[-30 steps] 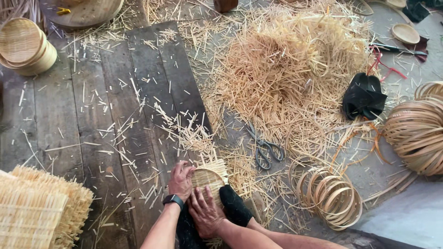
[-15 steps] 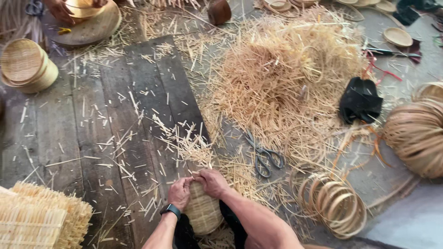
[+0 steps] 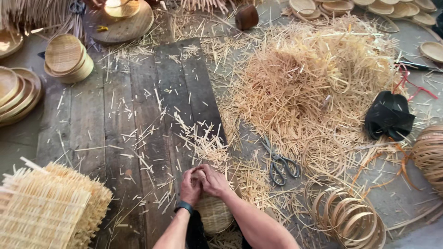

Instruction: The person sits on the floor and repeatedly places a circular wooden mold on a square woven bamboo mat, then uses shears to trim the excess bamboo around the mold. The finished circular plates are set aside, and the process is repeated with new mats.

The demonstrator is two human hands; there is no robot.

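From the head view, we see that both hands have shifted since half a second ago: they then lay spread over the top of the small round woven bamboo basket, and now they are drawn close together at its far rim. A second ago the basket lay flatter under the palms; now its woven side bulges toward us below the wrists.

Our left hand, with a dark watch band at the wrist, is curled with its fingers bent inward, and our right hand folds over beside it, the two touching. Both sets of fingers are closed tight on the basket's upper edge; what exactly they pinch there is hidden. The basket sits just under and in front of the knuckles, at the near edge of the dark, weathered wooden plank board.

The board is rough-grained and strewn with pale splinters. To the right rises a big loose heap of straw-coloured bamboo shavings; grey metal scissors lie at its foot. Thin coiled bamboo hoops lie beyond, near a crumpled black cloth. A stack of square woven mats sits bottom left, and round shallow woven lids top left.
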